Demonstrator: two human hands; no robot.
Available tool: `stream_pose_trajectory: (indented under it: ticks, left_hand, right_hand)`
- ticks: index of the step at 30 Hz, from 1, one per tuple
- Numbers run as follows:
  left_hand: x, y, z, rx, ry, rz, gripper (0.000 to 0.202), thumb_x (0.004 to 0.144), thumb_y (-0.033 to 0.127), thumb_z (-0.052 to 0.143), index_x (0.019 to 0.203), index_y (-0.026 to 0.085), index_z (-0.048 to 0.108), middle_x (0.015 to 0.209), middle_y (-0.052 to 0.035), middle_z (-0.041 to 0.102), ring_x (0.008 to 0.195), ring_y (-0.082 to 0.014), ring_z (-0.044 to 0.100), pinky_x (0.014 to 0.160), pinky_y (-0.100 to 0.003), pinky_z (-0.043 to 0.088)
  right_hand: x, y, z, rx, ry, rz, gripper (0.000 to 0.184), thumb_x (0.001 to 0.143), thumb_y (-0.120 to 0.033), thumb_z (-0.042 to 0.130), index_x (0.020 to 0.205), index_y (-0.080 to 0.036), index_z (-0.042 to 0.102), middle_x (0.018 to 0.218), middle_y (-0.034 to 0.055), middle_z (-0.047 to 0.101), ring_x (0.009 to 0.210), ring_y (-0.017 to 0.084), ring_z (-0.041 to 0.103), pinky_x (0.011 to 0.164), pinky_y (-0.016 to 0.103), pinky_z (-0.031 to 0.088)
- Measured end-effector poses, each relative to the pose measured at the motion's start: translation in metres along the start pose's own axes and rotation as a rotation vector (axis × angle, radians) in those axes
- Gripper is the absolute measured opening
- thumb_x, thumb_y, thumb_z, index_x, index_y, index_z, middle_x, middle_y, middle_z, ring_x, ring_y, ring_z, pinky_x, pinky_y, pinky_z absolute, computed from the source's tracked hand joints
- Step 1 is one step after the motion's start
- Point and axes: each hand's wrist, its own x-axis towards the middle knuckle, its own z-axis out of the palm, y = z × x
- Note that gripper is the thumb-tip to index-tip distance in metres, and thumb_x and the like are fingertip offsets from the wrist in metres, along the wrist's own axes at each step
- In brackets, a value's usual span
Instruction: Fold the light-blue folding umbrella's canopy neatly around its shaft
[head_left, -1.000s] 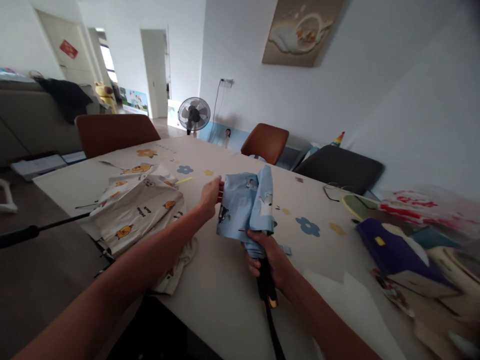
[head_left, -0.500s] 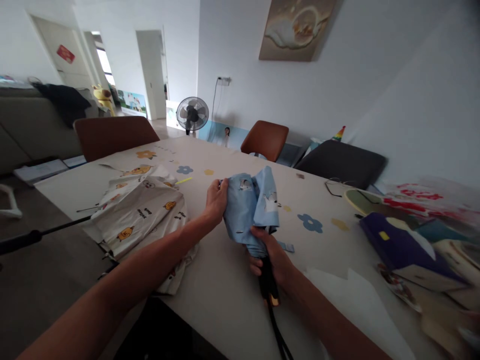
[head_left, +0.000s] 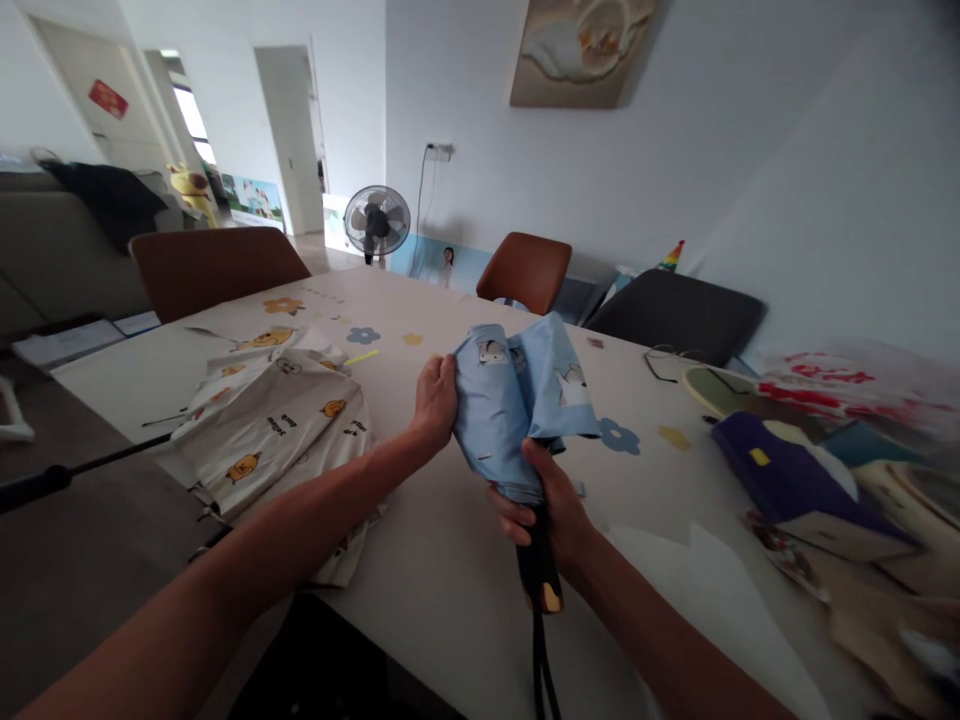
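Observation:
A folding umbrella (head_left: pixel 491 405) with light blue, animal-print fabric is held above the table, tilted away from me. Its canopy is collapsed, with one fold flaring out on the right. My right hand (head_left: pixel 551 505) is closed around the base of the fabric and the top of the black handle (head_left: pixel 538 565), from which a black strap hangs. My left hand (head_left: pixel 436 400) grips the left side of the fabric near the top; some of its fingers are hidden behind the cloth. On the left lies a second umbrella (head_left: pixel 277 420), cream with yellow ducks, partly folded, its black shaft pointing left.
The white table (head_left: pixel 420 600) bears printed flowers. To the right lie glasses (head_left: pixel 664 365), a purple box (head_left: pixel 795 480), a red-and-white plastic bag (head_left: pixel 840 375) and white paper (head_left: pixel 705 590). Brown chairs (head_left: pixel 525 270), a dark chair (head_left: pixel 679 315) and a fan (head_left: pixel 377 220) stand beyond.
The loose blue fold has swung out to the right and spread wider. Both hands keep their hold on the blue umbrella. The view has shifted slightly.

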Motion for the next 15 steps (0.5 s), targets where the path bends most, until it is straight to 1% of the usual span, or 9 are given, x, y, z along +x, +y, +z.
stream_pose_trajectory:
  ticks: [4,7,9,12,15]
  left_hand:
    - [-0.002,-0.001,0.0,0.02,-0.017,-0.02,0.027,0.089,0.03,0.037,0.065,0.018,0.042,0.063,0.0032,0.042,0.063,-0.011,0.039,0.061,-0.024,0.032]
    - [-0.006,0.0,0.0,0.017,-0.005,0.004,0.028,0.089,0.03,0.035,0.066,0.018,0.044,0.066,0.0017,0.046,0.065,-0.0117,0.042,0.064,-0.024,0.034]
    - [-0.008,0.001,0.0,0.006,0.011,0.02,0.027,0.09,0.031,0.035,0.067,0.018,0.044,0.067,0.0011,0.048,0.066,-0.012,0.044,0.065,-0.024,0.035]
    - [-0.011,0.001,0.001,-0.007,0.026,0.029,0.027,0.09,0.033,0.034,0.069,0.019,0.045,0.07,0.0004,0.049,0.068,-0.0123,0.046,0.067,-0.024,0.036]
    - [-0.014,0.0,0.003,-0.074,0.017,0.0,0.027,0.09,0.035,0.033,0.071,0.019,0.045,0.071,0.0003,0.05,0.069,-0.0122,0.046,0.067,-0.024,0.037]
  right_hand:
    - [-0.001,0.001,0.0,-0.049,-0.017,-0.006,0.036,0.069,-0.049,0.063,0.063,-0.018,0.046,0.033,-0.0095,0.035,0.025,0.004,0.025,0.025,0.016,0.029]
    - [-0.003,0.002,0.004,-0.08,0.01,-0.04,0.028,0.069,-0.036,0.066,0.063,-0.018,0.047,0.034,-0.0104,0.035,0.025,0.003,0.022,0.025,0.016,0.029]
    - [-0.004,0.002,0.007,-0.086,0.01,-0.042,0.024,0.068,-0.03,0.066,0.061,-0.018,0.046,0.034,-0.0105,0.034,0.025,0.003,0.021,0.025,0.015,0.029]
    - [-0.005,0.003,0.009,-0.085,-0.016,0.009,0.023,0.068,-0.03,0.064,0.06,-0.017,0.047,0.033,-0.0101,0.033,0.025,0.003,0.022,0.025,0.015,0.029]
    - [-0.003,0.005,0.005,-0.05,-0.04,0.037,0.023,0.069,-0.032,0.063,0.061,-0.016,0.05,0.034,-0.0096,0.034,0.025,0.003,0.021,0.025,0.015,0.029]
